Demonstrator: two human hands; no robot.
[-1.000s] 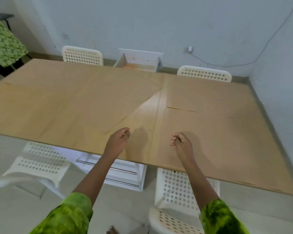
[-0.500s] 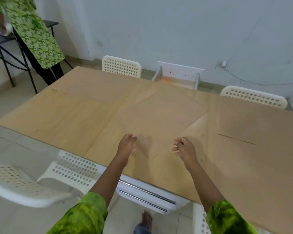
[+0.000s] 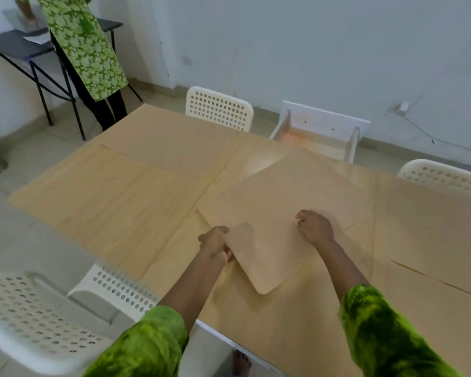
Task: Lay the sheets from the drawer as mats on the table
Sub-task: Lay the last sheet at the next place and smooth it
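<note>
Several tan sheets cover the table point(image 3: 245, 346). One tan sheet point(image 3: 278, 210) lies at an angle in the middle, with its rounded near corner lifted. My left hand point(image 3: 215, 244) is closed on that sheet's left edge. My right hand point(image 3: 314, 227) is a loose fist resting on top of the same sheet, to the right. Other sheets lie flat at the left point(image 3: 114, 197) and at the right point(image 3: 430, 229). The open white drawer point(image 3: 321, 131) stands beyond the table's far edge.
White perforated chairs stand at the far side point(image 3: 219, 107), the far right point(image 3: 443, 178) and the near left point(image 3: 33, 317). A person in a green patterned dress point(image 3: 85, 44) stands by a black folding table point(image 3: 17, 44) at the back left. My bare foot point(image 3: 241, 363) shows under the table.
My view has swung left and closer to the table. My left hand has taken hold of the angled sheet's edge and raised its near corner; my right hand now rests on it.
</note>
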